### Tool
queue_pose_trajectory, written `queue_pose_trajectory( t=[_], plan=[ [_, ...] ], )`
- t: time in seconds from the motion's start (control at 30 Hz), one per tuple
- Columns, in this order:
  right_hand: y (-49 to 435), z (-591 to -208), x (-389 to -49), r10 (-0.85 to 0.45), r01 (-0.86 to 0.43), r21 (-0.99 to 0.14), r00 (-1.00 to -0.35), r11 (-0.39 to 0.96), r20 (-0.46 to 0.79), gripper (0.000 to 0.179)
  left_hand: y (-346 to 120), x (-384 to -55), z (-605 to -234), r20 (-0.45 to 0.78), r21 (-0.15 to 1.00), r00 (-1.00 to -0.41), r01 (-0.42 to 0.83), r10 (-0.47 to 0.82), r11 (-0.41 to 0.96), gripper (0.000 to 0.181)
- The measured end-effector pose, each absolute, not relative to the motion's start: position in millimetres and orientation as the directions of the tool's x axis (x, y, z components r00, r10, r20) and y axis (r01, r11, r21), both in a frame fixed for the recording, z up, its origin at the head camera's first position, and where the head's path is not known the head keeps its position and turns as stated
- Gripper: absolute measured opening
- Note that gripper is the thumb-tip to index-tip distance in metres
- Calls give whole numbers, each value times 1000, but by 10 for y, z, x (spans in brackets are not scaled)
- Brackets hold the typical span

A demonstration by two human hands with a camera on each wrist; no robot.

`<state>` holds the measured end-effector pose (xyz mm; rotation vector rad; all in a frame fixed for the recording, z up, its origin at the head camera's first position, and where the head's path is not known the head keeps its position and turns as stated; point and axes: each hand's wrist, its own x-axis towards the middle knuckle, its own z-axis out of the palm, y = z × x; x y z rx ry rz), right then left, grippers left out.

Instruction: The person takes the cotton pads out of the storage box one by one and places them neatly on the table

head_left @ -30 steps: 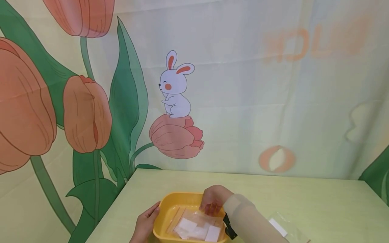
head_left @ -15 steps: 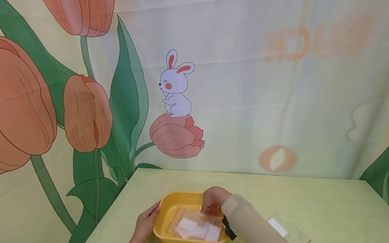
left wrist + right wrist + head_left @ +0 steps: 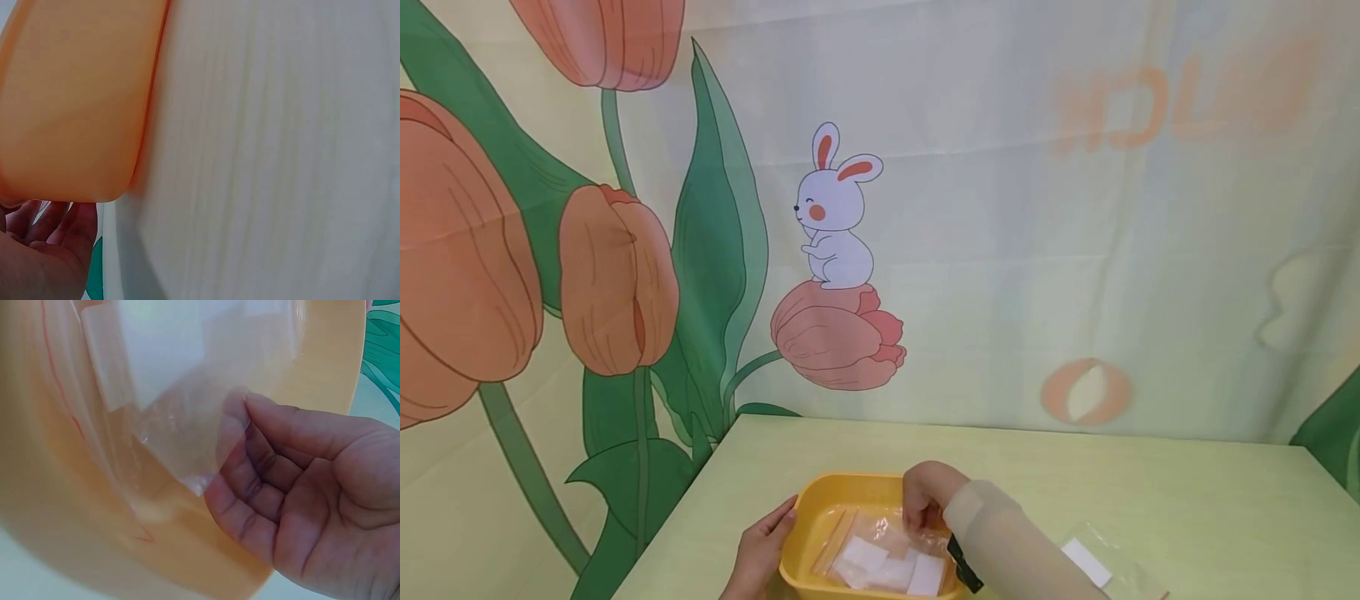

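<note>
A yellow plastic tub stands on the table near the bottom of the head view. My left hand holds its left side, the fingers against the outer wall in the left wrist view. Inside lie clear zip bags with white cards or labels in them; they overlap, so I cannot tell how many. My right hand reaches in over the far right of the tub. In the right wrist view its thumb and index finger pinch the edge of a clear zip bag, the other fingers curled beneath.
Right of the tub, another clear bag with a white label lies on the pale green table, partly behind my right sleeve. A curtain printed with tulips and a rabbit hangs behind the table.
My right hand has shifted slightly within the tub, and the bag's plastic near its fingers is now lifted and crinkled. The left hand keeps its hold on the tub.
</note>
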<state>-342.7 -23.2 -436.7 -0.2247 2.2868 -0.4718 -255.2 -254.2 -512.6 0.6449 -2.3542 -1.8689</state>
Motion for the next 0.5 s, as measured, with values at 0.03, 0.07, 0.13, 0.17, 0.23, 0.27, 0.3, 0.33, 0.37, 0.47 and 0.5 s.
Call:
queue_pose_trajectory(
  t=[0.03, 0.07, 0.13, 0.17, 0.23, 0.27, 0.3, 0.33, 0.37, 0.47, 0.5],
  plan=[
    [-233, -4363, -3430, -307, -21, -403, -685, 915, -661, 11, -2540, -2553, -5123, -205, 945, -909, -281, -363, 170, 46],
    [-233, -4358, -3429, -310, -26, -404, -688, 914, -656, 10, -2541, -2553, -5121, -205, 945, -909, -280, -362, 170, 46],
    [-233, -4354, -3430, -314, -35, -408, -699, 912, -642, 9, -2544, -2553, -5121, -202, 945, -910, -278, -362, 171, 45],
    [-230, -4354, -3427, -311, -32, -412, -709, 910, -632, 9, -2545, -2552, -5121, -201, 946, -911, -276, -360, 170, 45],
    [-226, -4355, -3429, -312, -35, -415, -718, 909, -623, 10, -2549, -2548, -5122, -194, 948, -915, -267, -353, 171, 45],
    [-224, -4352, -3428, -315, -37, -419, -720, 907, -618, 10, -2551, -2547, -5123, -191, 949, -918, -264, -349, 173, 46],
    [-221, -4348, -3426, -320, -39, -426, -722, 904, -613, 11, -2553, -2547, -5125, -189, 950, -919, -260, -345, 173, 46],
    [-218, -4344, -3425, -326, -41, -434, -724, 900, -608, 11, -2554, -2547, -5123, -190, 950, -920, -261, -343, 173, 46],
    [-215, -4341, -3422, -333, -43, -445, -729, 894, -598, 11, -2556, -2548, -5122, -190, 950, -920, -261, -342, 172, 47],
    [-198, -4335, -3408, -373, -72, -475, -726, 877, -578, 10, -2550, -2553, -5123, -198, 944, -916, -274, -348, 183, 47],
    [-190, -4337, -3403, -384, -82, -484, -730, 871, -566, 10, -2547, -2556, -5126, -202, 942, -915, -280, -351, 188, 47]
  ],
)
